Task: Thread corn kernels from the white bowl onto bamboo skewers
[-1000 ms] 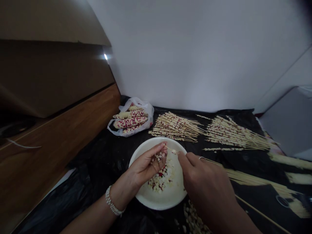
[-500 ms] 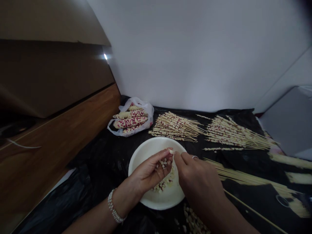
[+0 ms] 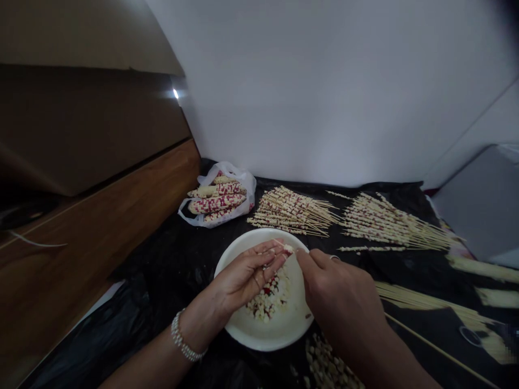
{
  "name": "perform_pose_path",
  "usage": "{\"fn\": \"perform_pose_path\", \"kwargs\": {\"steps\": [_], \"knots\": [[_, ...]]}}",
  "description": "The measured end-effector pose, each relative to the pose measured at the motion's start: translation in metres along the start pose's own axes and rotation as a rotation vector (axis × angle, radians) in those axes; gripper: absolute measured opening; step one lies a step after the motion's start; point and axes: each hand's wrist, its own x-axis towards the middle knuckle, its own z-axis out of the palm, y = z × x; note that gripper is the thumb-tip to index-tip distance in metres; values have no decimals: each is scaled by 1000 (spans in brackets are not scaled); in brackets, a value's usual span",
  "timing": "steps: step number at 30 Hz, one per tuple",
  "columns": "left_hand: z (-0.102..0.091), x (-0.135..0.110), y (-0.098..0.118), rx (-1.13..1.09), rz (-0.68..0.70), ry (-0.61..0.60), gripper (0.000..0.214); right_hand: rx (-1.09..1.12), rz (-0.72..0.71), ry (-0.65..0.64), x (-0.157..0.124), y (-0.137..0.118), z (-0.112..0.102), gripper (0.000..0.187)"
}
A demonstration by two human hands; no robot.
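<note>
A thin bamboo skewer point(image 3: 438, 347) runs through my right hand point(image 3: 340, 292), whose closed fingers grip it near its front end. Pale corn kernels point(image 3: 288, 248) sit at that end, between my two hands. My left hand point(image 3: 247, 275) is palm up, its thumb and fingertips closing around these kernels. Under both hands stands a white bowl point(image 3: 275, 340), with loose white and dark red kernels point(image 3: 263, 308) inside, partly hidden by my left hand.
Behind the bowl lie a plastic bag of speckled corn cobs point(image 3: 217, 203) and two piles of kernel-filled skewers point(image 3: 292, 209). Bare skewers point(image 3: 421, 300) and pale cobs point(image 3: 482, 268) are at right. More loose kernels point(image 3: 328, 362) lie in front on black plastic sheeting point(image 3: 170, 265).
My right hand has shifted slightly right and down, and the skewer has moved with it. The fingers of my left hand have straightened somewhat, baring more kernels in the bowl.
</note>
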Motion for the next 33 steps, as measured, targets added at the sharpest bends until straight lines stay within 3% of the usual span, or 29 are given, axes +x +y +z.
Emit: {"fn": "perform_pose_path", "kwargs": {"steps": [10, 22, 33], "knots": [[0, 2, 4, 26, 44, 90, 21, 4, -39, 51, 0, -3, -4, 15], [2, 1, 4, 54, 76, 45, 22, -9, -25, 21, 1, -3, -2, 17], [1, 3, 4, -3, 49, 98, 17, -5, -33, 30, 0, -4, -3, 16]]}}
